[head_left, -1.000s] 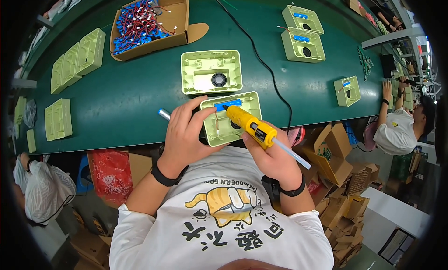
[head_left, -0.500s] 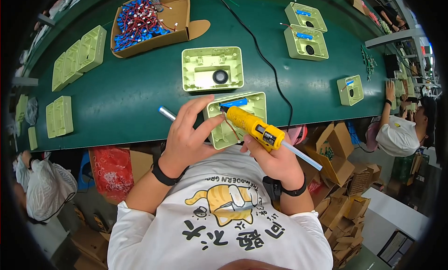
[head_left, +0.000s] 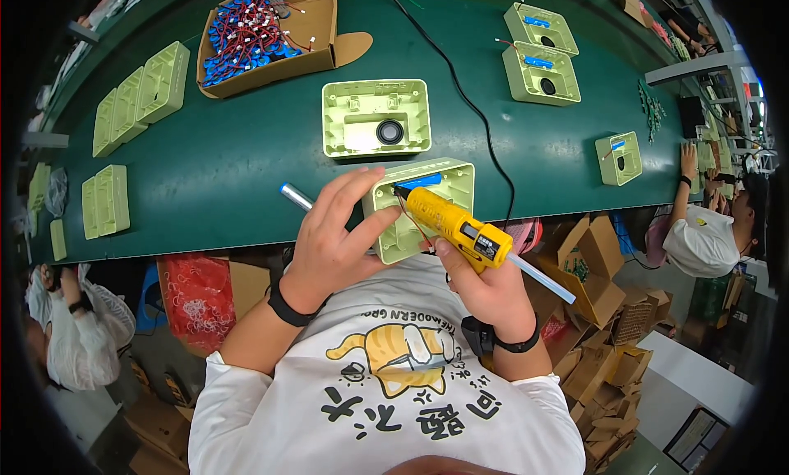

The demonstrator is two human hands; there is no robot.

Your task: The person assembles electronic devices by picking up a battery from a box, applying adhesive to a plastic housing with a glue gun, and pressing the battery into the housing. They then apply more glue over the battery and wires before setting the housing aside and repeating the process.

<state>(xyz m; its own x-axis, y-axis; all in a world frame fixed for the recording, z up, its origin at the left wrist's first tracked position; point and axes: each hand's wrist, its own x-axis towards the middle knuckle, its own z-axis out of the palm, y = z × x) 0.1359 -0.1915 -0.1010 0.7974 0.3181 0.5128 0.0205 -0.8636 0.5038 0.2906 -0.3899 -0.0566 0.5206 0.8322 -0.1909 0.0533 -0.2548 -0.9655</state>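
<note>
Two hands of ours are busy, and we see the green case (head_left: 394,238) close to our shirt (head_left: 394,311), by the near edge of the bench (head_left: 246,220). It tips a bit, and we cannot tell if it touches the bench. We think it is light and stiff, like hard plastic, and a bit smooth, so it could slip. Its rim and outer walls look like the best spots to grab.

The blue battery (head_left: 423,181) lies inside, along the far wall. We guess it is firm and the heavier bit in there. Its thin wire (head_left: 417,220) looks soft and easy to break, so we would not pull on that.

Our left hand (head_left: 333,241) is partly curled and holds the case by its left side. Some fingers sit at the far left corner, and one reaches in over the rim, near the dark tip (head_left: 401,192) of the yellow gun (head_left: 448,220).

Our right hand (head_left: 493,290) is closed around the gun, with the thumb along its near side. We cannot see the other fingers well. The gun seems hard and easy to lift; its grip is the place to hold, since the tip may be hot.
</note>
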